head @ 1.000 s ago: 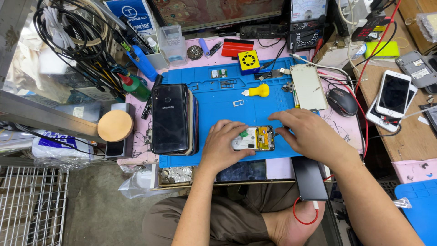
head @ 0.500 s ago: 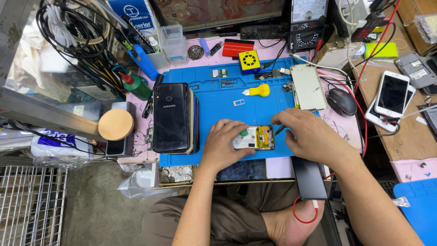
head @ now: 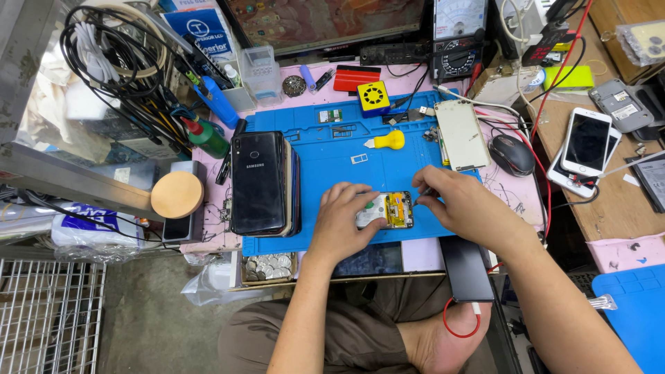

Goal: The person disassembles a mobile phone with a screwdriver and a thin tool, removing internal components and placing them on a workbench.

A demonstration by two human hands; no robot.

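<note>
An opened phone (head: 385,210) with its yellow and silver insides showing lies on the blue work mat (head: 332,149). My left hand (head: 343,221) presses down on its left end and holds it steady. My right hand (head: 460,204) is at the phone's right end, fingers pinched around a thin tool whose tip touches the upper right corner. A stack of dark phones (head: 260,183) lies on the mat's left side.
A yellow-handled tool (head: 388,140), a yellow block (head: 373,98) and a pale phone back (head: 460,135) lie on the mat. A mouse (head: 512,154), white phones (head: 587,142), a meter (head: 457,38), tangled cables (head: 111,55), a wooden disc (head: 177,194) and a coin tray (head: 269,266) surround it.
Both hands stay on the opened phone. My right hand's fingers have shifted slightly at the phone's upper right corner.
</note>
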